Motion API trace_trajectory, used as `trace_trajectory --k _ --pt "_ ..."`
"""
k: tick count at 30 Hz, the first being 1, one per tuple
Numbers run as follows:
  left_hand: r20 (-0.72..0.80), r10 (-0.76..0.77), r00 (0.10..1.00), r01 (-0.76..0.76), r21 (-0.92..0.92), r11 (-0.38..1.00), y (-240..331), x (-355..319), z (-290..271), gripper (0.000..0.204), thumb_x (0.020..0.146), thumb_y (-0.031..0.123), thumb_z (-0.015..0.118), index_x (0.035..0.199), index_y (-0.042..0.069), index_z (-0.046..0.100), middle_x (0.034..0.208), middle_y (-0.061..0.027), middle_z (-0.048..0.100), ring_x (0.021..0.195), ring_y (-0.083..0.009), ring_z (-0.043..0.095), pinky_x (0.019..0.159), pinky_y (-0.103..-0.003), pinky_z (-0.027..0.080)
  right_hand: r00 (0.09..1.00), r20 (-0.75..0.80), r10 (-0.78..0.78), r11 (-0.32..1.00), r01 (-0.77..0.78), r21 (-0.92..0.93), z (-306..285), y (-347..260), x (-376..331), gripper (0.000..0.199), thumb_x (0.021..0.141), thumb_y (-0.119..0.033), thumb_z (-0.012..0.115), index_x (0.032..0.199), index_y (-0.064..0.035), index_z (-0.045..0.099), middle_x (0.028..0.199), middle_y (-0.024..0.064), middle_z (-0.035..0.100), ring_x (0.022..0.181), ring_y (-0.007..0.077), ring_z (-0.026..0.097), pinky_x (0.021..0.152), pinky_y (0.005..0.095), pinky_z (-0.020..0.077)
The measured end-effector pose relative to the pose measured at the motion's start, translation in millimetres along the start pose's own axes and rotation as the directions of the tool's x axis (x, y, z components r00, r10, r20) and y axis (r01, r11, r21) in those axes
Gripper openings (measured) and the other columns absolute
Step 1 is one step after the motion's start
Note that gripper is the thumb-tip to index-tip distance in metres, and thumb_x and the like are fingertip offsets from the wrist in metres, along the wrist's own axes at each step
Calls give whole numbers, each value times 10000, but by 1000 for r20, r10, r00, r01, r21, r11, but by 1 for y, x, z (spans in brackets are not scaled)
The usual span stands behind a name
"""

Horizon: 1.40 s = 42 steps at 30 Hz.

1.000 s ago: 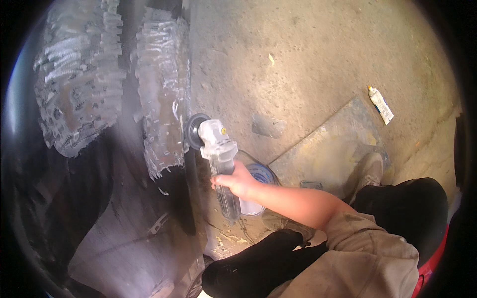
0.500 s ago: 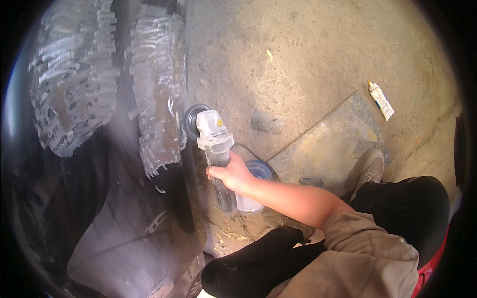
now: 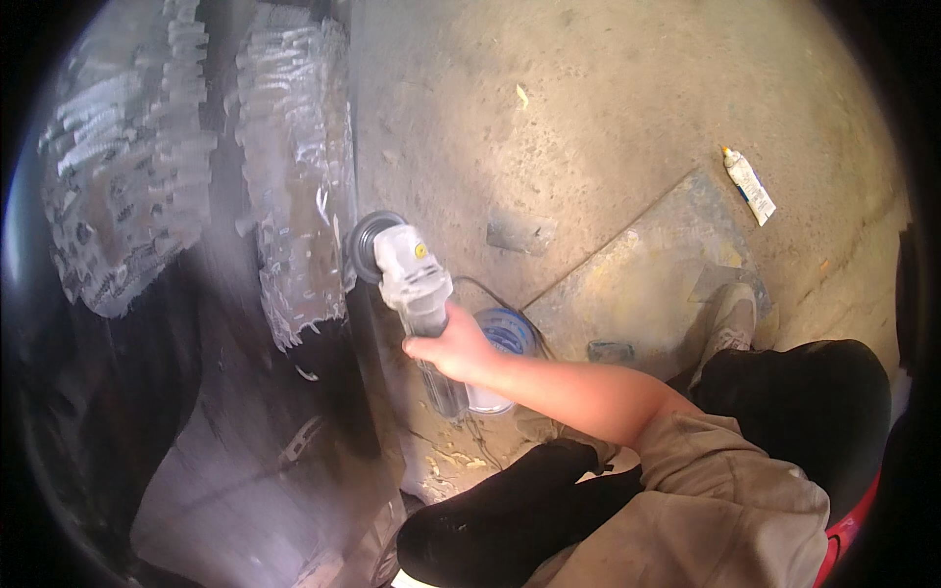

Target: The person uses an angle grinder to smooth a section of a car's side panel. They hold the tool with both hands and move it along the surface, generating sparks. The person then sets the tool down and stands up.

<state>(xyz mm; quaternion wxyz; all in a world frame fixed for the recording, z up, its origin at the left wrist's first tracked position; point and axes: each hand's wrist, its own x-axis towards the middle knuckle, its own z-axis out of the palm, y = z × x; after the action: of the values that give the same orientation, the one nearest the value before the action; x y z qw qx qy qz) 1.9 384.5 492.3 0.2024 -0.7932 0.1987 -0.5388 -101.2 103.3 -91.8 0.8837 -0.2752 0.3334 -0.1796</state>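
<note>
My right hand (image 3: 461, 345) is wrapped round the grey body of an angle grinder (image 3: 417, 279), with the thumb across its near side. The dark round disc (image 3: 374, 247) at the grinder's head faces the right edge of a dark, glossy panel (image 3: 323, 412). Whether the disc touches that edge I cannot tell. Two rough, scraped grey patches cover the panel's upper part: a broad one (image 3: 127, 196) on the left and a narrower one (image 3: 294, 176) beside the disc. My left hand is out of sight.
A blue-and-white round tub (image 3: 507, 333) stands behind the grinder, with a cord (image 3: 480, 286) near it. A flat stained sheet (image 3: 637, 265) lies on the concrete floor by my shoe (image 3: 735, 318). Farther right lies a white tube (image 3: 750, 186) with a yellow tip.
The whole view has shifted slightly, moving the panel and grinder a little left in the picture. The grinder's head sits slightly lower along the panel's edge; my right hand keeps its grip.
</note>
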Motion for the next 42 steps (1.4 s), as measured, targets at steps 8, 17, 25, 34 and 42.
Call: trace_trajectory --k 8,17,25,34,42 --pt "9 -77 997 76 62 995 -10 1 5 493 992 467 652 1087 -1 776 907 -191 769 726 -316 714 642 -411 572 995 -15 -97 994 98 50 9 2 -2 400 832 -81 763 1192 7 613 924 79 718 821 164 684 774 333 545" --pt "-15 -21 1000 20 -50 999 9 -2 5 531 985 460 666 1077 -55 760 892 -235 759 736 -333 720 643 -427 576 1000 7 -13 988 12 151 4 -6 8 441 822 -116 783 1197 30 602 917 88 718 821 172 685 784 348 554" --pt "32 -95 995 96 -20 995 2 -2 5 512 983 441 678 1111 -49 755 925 -237 762 751 -333 721 659 -420 575 993 -45 -112 993 110 -46 10 7 -12 405 833 -107 780 1189 5 623 993 82 717 911 181 681 834 353 540" --pt "-65 11 998 -13 -29 999 -31 2 18 553 965 490 697 924 -60 739 806 -238 728 657 -352 670 601 -454 538 998 21 60 998 -59 -22 5 -1 -16 615 779 -208 824 1293 33 589 1165 173 719 1091 260 684 971 381 518" --pt "-145 107 984 -115 -50 992 -84 15 33 513 944 455 742 834 -46 721 734 -223 708 618 -350 645 564 -462 506 1000 17 10 996 -9 -85 7 10 -22 530 808 -154 806 1274 7 612 1107 93 706 1048 201 655 946 356 507"
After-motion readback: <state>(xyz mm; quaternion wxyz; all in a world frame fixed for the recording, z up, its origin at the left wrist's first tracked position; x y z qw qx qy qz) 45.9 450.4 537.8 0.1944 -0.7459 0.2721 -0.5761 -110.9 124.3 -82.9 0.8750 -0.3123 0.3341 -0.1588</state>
